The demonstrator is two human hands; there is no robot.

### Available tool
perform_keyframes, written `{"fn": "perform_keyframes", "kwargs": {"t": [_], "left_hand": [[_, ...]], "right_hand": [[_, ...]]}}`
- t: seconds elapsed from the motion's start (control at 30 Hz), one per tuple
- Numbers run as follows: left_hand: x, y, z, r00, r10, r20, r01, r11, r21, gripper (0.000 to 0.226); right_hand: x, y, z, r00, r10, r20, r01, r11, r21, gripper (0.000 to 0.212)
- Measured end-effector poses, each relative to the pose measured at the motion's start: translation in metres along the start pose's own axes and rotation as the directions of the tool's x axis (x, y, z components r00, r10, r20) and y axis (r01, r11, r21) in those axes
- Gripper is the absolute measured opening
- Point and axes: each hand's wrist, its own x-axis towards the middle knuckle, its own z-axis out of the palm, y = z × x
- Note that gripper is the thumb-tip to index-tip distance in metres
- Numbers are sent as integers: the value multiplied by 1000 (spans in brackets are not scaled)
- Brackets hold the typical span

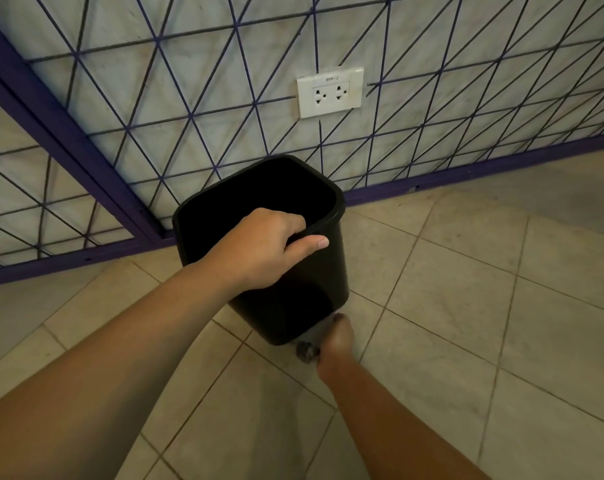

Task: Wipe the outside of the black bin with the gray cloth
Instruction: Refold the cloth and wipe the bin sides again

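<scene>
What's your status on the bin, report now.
Left hand grips rim of bin. Right hand holds cloth against bin's lower side. Nothing in the way.

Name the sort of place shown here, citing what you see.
Probably an indoor room or hallway: beige tiled floor, a white double wall socket behind a purple wire grille, and a black bin standing by the wall.

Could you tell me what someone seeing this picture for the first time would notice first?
Probably the black bin in the middle, tilted over the tiled floor, with the left hand gripping its near rim. Below it, the right hand holds the gray cloth against the bin's bottom corner. Behind, a white socket sits on the purple-lined wall.
</scene>
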Motion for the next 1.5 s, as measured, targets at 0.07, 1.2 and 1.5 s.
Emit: {"fn": "perform_keyframes", "kwargs": {"t": [0.07, 1.2, 1.5], "left_hand": [[5, -5, -2, 999, 16, 34, -16, 1000, 26, 45], [44, -47, 3, 975, 149, -165, -113, 972, 206, 57], [16, 45, 38, 957, -276, -88, 201, 853, -482, 46]], "right_hand": [[10, -13, -9, 995, -84, -61, 77, 991, -113, 42], [-22, -122, -37, 930, -242, 275, 268, 961, -61, 26], [-71, -158, -47, 676, -413, 610, 425, 895, 135, 51]]}}
